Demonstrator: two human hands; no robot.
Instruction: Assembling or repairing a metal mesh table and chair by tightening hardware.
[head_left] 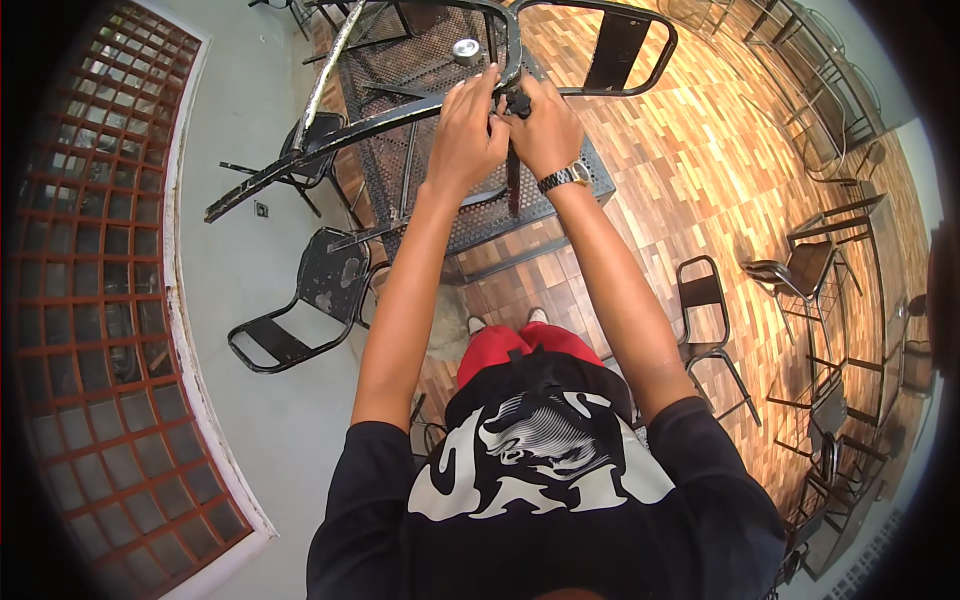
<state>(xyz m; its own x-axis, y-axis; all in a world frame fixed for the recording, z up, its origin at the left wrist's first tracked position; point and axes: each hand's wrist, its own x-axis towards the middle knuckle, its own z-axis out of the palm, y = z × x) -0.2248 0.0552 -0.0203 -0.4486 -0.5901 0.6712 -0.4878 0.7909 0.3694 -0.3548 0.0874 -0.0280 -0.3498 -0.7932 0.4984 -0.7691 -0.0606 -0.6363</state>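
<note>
Patio with metal chairs and mesh tables

A red lattice grille point(90, 300) curved down the left; grey concrete point(240, 120) met wood-block flooring point(700, 150) at centre. Black chairs point(300, 310) stood lower left, more tables point(840, 240) at right in sunlight.

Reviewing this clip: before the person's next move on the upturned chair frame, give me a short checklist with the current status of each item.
1. Left hand on the black chair frame: ok, fingers curl over the tube.
2. Right hand gripping the dark tool: ok, fist closed round it, shaft hanging below.
3. Tool tip seated on a fastener: cannot tell, the hands hide it.
4. Frame supported: ok, it rests on the mesh table.
5. Small round metal part lies apart on the mesh: ok.
6. Footing: ok, both shoes on the wooden floor beside the table.
</note>
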